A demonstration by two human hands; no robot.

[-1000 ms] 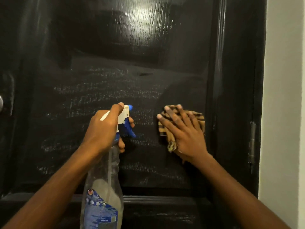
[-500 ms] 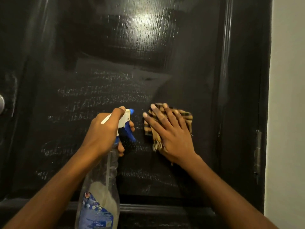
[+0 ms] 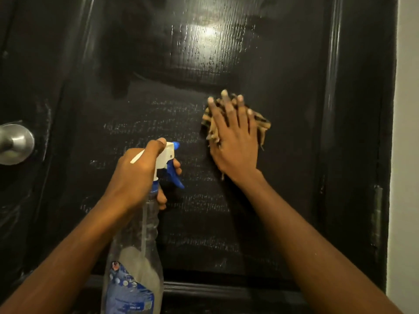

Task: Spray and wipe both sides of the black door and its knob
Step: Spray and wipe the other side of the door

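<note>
The glossy black door [image 3: 283,64] fills the view, its recessed panel streaked with pale spray lines and lit by a glare near the top. The round brushed-metal knob [image 3: 14,143] sits at its left edge. The clear spray bottle [image 3: 136,257], with a white head, blue trigger and blue label, points its nozzle at the panel. The tan-and-dark checked cloth [image 3: 263,125] lies bunched against the panel, up and right of the nozzle

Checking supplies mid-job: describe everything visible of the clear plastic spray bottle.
The clear plastic spray bottle is held roughly upright before the black door, nozzle toward it. White spray head, blue nozzle tip, blue trigger; blue label low on the body; pale liquid in its lower part. The left hand grips its neck, fingers by the trigger.
</note>
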